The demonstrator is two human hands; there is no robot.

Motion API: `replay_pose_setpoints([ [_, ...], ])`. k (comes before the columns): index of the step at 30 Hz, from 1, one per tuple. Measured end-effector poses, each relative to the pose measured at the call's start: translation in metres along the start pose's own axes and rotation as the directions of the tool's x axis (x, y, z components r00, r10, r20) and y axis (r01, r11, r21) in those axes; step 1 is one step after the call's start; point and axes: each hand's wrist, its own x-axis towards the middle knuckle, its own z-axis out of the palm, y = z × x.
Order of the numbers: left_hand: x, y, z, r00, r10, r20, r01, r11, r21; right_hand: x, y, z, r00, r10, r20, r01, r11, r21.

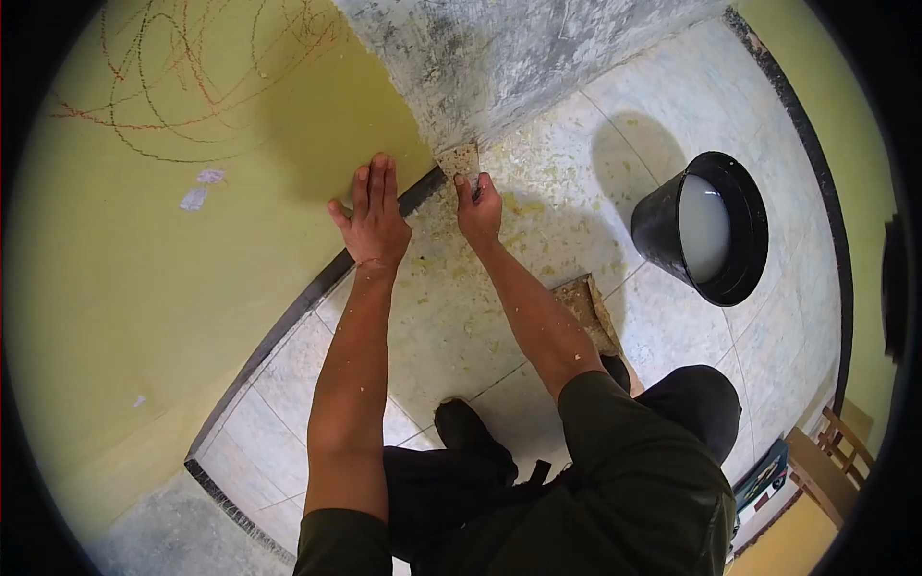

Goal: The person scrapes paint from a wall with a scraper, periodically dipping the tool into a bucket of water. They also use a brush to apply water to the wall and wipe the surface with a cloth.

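Observation:
My right hand (480, 209) grips a scraper (460, 160), its speckled blade held at the foot of the wall corner. Most of the scraper's handle is hidden in my fingers. My left hand (376, 223) lies flat on the yellow wall (221, 278), fingers stretched out, just above the dark skirting (312, 293). Beyond the blade, the adjoining wall is a patchy grey stripped surface (480, 62), with a ragged edge of yellow paint to its left. Small yellowish flakes (523, 206) litter the tiles below both hands.
A black bucket (650, 230) with cloudy whitish liquid stands on the tiled floor (672, 326) to the right. Some brown cardboard (581, 302) lies beside my foot. Wooden furniture (826, 470) is at lower right. Red and dark scribbles (192, 67) mark the yellow wall.

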Motion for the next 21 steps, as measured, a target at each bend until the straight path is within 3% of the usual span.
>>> replay_pose_setpoints([
  [3, 0.002, 0.001, 0.007, 0.999, -0.009, -0.046, 0.009, 1.000, -0.006, 0.008, 0.010, 0.006, 0.999, -0.011, 0.033, 0.011, 1.000, 0.000],
  [5, 0.005, 0.001, 0.010, 0.987, 0.004, -0.159, 0.004, 0.999, 0.054, 0.014, 0.018, 0.007, 0.999, -0.025, 0.040, 0.025, 1.000, 0.004],
  [9, 0.002, 0.001, 0.015, 0.987, -0.004, -0.160, -0.001, 0.999, -0.033, 0.005, 0.009, 0.004, 0.995, 0.044, 0.084, -0.045, 0.999, 0.008],
  [12, -0.004, -0.003, 0.015, 0.989, 0.010, -0.146, -0.017, 0.999, -0.048, 0.004, 0.051, 0.020, 0.995, 0.003, 0.096, -0.013, 0.994, 0.104],
  [14, 0.000, -0.004, 0.011, 0.995, 0.014, -0.095, -0.020, 0.998, -0.062, 0.017, 0.050, 0.030, 0.994, -0.071, 0.088, 0.054, 0.981, 0.186],
  [16, 0.004, -0.005, 0.002, 0.996, 0.007, -0.093, -0.011, 0.999, -0.040, 0.011, 0.028, 0.027, 0.996, 0.033, 0.079, -0.045, 0.986, 0.160],
  [17, 0.002, -0.005, -0.003, 1.000, -0.012, -0.004, 0.011, 0.997, -0.081, 0.016, 0.016, 0.034, 0.997, 0.032, 0.071, -0.044, 0.984, 0.172],
  [19, -0.001, -0.004, -0.014, 0.992, -0.010, 0.123, 0.025, 0.992, -0.122, 0.018, -0.038, 0.033, 0.980, -0.200, -0.011, 0.197, 0.956, 0.216],
  [21, -0.001, -0.009, -0.032, 0.991, -0.010, 0.130, 0.034, 0.983, -0.181, -0.002, -0.032, 0.029, 0.991, -0.130, 0.010, 0.126, 0.977, 0.172],
])
